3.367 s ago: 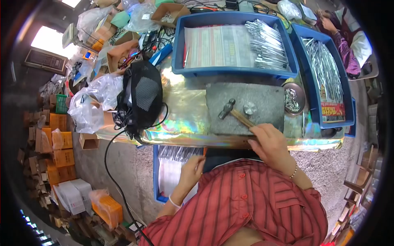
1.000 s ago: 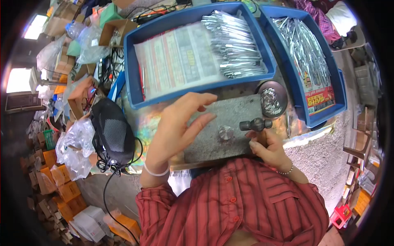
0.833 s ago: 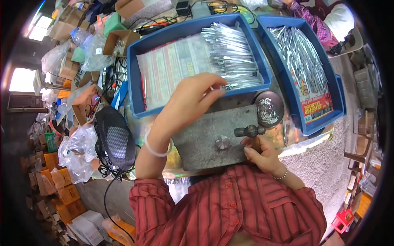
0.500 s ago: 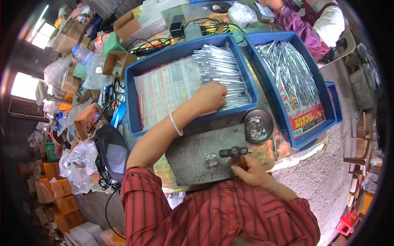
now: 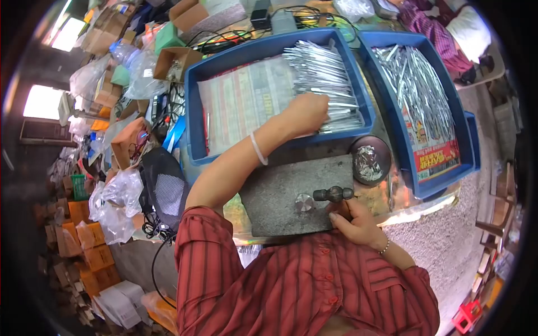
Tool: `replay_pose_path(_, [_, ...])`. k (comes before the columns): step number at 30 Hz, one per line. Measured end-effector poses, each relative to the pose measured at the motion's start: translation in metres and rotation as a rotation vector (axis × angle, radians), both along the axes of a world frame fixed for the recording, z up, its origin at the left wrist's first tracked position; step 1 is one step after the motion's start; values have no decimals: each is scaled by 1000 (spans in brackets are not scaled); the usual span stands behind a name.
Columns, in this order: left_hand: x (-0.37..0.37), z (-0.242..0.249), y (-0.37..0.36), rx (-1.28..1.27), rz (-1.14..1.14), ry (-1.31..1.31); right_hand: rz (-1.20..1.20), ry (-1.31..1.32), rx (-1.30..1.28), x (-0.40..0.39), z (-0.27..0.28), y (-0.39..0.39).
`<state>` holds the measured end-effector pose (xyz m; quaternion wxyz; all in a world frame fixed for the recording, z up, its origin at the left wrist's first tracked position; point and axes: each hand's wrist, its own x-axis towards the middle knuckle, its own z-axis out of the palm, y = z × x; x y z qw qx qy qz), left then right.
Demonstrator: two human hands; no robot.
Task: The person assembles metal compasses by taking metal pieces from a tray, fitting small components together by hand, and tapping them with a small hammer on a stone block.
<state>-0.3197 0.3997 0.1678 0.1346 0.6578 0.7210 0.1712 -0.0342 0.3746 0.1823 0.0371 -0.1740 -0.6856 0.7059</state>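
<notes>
My left hand (image 5: pixel 307 115), with a white band on its wrist, reaches over the near end of the thin silvery metal rods (image 5: pixel 320 67) in a blue tray (image 5: pixel 192 112). Its fingers are curled downward and closed, and their tips are hidden. In my right hand (image 5: pixel 358 225) is the handle of a hammer (image 5: pixel 334 194), whose dark head hangs over a grey block (image 5: pixel 272 204). A small round metal disc (image 5: pixel 304 202) rests on that block, left of the hammer head. Beside the block, a dark round dish (image 5: pixel 386 150) contains small shiny metal pieces (image 5: pixel 367 163).
To the right stands a second blue tray (image 5: pixel 404 162) with more rods (image 5: pixel 417 84) on printed paper. Black cables (image 5: pixel 314 15) and cardboard boxes (image 5: pixel 188 14) lie behind. A black mesh-backed bag (image 5: pixel 162 187) is at left. Another person's sleeve (image 5: pixel 431 28) shows at top right.
The view has shifted, so the bench appears farther right and higher. My left hand stays at the rods, its fingers more tucked in. My right hand keeps hold of the hammer.
</notes>
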Motion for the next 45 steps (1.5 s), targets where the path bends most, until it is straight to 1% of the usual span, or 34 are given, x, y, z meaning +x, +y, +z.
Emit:
replay_pose_path(2, [-2, 18, -5, 105, 48, -89, 44, -11, 53, 0, 3, 5])
replay_pose_path(3, [1, 31, -10, 201, 75, -186, 64, -22, 79, 3, 3, 6])
replay_pose_path(4, [6, 47, -17, 297, 106, -284, -29, 76, 26, 3, -4, -1])
replay_pose_path(6, [19, 83, -38, 351, 230, -401, -132, 56, -68, 13, -6, 0])
replay_pose_path(7, [22, 94, -50, 402, 228, -454, -179, 48, -112, 16, -7, 2])
replay_pose_path(8, [29, 105, -64, 456, 266, -492, -294, -16, -54, 19, -1, 8])
replay_pose_path(9, [33, 115, -80, 448, 325, -471, -435, -42, -205, 18, 5, 15])
replay_pose_path(10, [40, 121, -96, 425, 405, -558, -521, -15, 40, 18, 11, 27])
replay_pose_path(11, [45, 122, -111, 431, 437, -616, -613, -179, 187, 17, 22, 37])
replay_pose_path(12, [53, 121, -126, 436, 494, -699, -667, -208, 346, 18, 17, 49])
replay_pose_path(13, [61, 119, -138, 443, 551, -779, -670, -163, 409, 17, 13, 58])
replay_pose_path(15, [71, 104, -159, 422, 594, -891, -584, -250, 526, 19, 2, 70])
replay_pose_path(17, [80, 91, -176, 408, 687, -1019, -525, -257, 684, 11, -8, 76])
replay_pose_path(18, [82, 84, -185, 388, 691, -1020, -486, -250, 756, 5, -13, 76])
replay_pose_path(19, [84, 77, -194, 368, 696, -1019, -442, -268, 760, 0, -15, 77])
replay_pose_path(21, [90, 71, -207, 364, 768, -1062, -443, -180, 802, -8, -21, 75])
replay_pose_path(22, [92, 70, -214, 371, 787, -1127, -421, -192, 871, -9, -24, 77])
replay_pose_path(23, [95, 70, -220, 375, 824, -1136, -439, -170, 870, -11, -23, 76])
replay_pose_path(25, [99, 69, -226, 372, 870, -1172, -500, -265, 802, -8, -15, 73])
replay_pose_path(27, [101, 73, -234, 302, 883, -1114, -588, -279, 724, 3, -5, 67])
replay_pose_path(29, [103, 67, -236, 369, 851, -1072, -658, -337, 668, 25, 4, 65])
replay_pose_path(30, [104, 66, -236, 381, 830, -1031, -660, -299, 709, 36, 0, 62])
replay_pose_path(31, [103, 66, -236, 396, 812, -984, -613, -368, 861, 45, 3, 58])
replay_pose_path(33, [104, 64, -234, 383, 762, -886, -530, -450, 946, 63, -2, 53])
replay_pose_path(35, [104, 65, -232, 367, 716, -733, -556, -386, 1018, 65, -8, 44])
replay_pose_path(36, [105, 68, -230, 350, 692, -655, -562, -379, 1010, 67, -13, 43])
replay_pose_path(40, [110, 73, -226, 306, 653, -550, -617, -356, 1020, 66, -40, 48])
replay_pose_path(42, [110, 71, -227, 305, 625, -495, -598, -440, 1043, 67, -42, 53])
replay_pose_path(43, [110, 70, -229, 311, 629, -506, -590, -486, 1054, 68, -43, 54])
replay_pose_path(45, [110, 67, -232, 327, 636, -537, -608, -471, 1050, 69, -37, 53])
